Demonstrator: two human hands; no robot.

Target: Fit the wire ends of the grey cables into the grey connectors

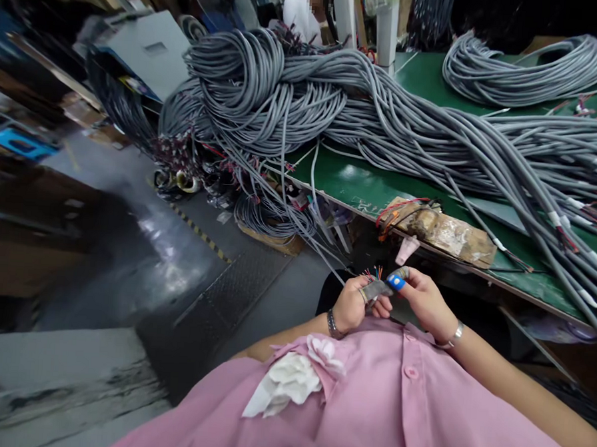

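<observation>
Close in front of my chest, my left hand [351, 308] is closed around the end of a grey cable, and its thumb wears a grey wrap. Thin coloured wires [374, 273] in red, orange and blue-green fan out above that thumb. My right hand [428, 302] is close beside it, thumb and index finger pressed together. A blue wrap [396, 281] covers the right thumb and a greyish one the index finger. Whatever lies between the right fingertips is too small to make out. A grey cable strand [322, 251] slopes from the bench toward my left hand.
The green bench [353, 180] carries a large heap of grey cables [304, 110] and another coil [526, 72]. At its near edge sits a taped wooden block [443, 234] with red and orange wires. Cables hang over the bench's left end. A person [302, 13] is behind.
</observation>
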